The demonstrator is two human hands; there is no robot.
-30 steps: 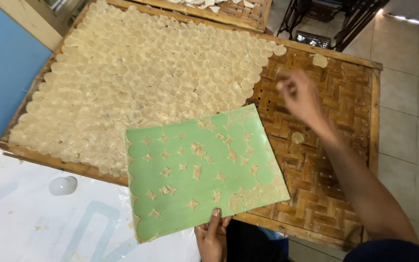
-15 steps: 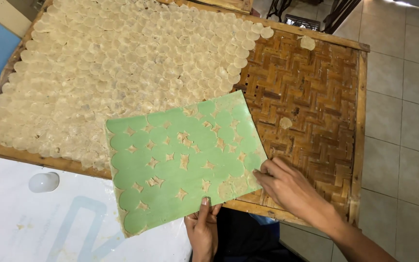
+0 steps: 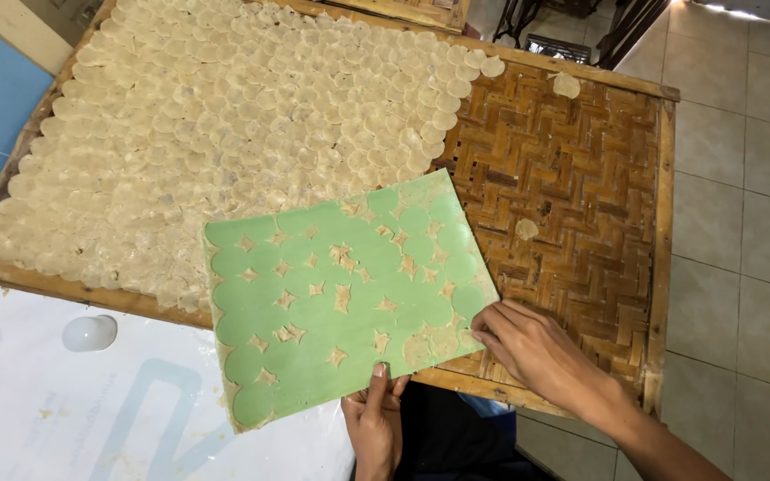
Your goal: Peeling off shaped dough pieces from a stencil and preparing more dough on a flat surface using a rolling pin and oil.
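- My left hand (image 3: pixel 374 419) pinches the near edge of a green sheet (image 3: pixel 340 294), thumb on top.
- My right hand (image 3: pixel 535 349) rests its fingertips on the sheet's right corner, fingers bent (whether they grip anything, I cannot tell).
- The sheet bears pale dough scraps and lies tilted over a woven bamboo tray (image 3: pixel 572 196).
- Beyond my hands, overlapping pale round wafers (image 3: pixel 225 134) cover the tray.

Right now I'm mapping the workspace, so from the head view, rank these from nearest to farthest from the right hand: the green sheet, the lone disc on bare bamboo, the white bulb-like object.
1. Green sheet: touched at its right corner by the right hand.
2. Lone disc: above the hand, on the woven bamboo tray.
3. White bulb-like object: far left, on the white sheet.
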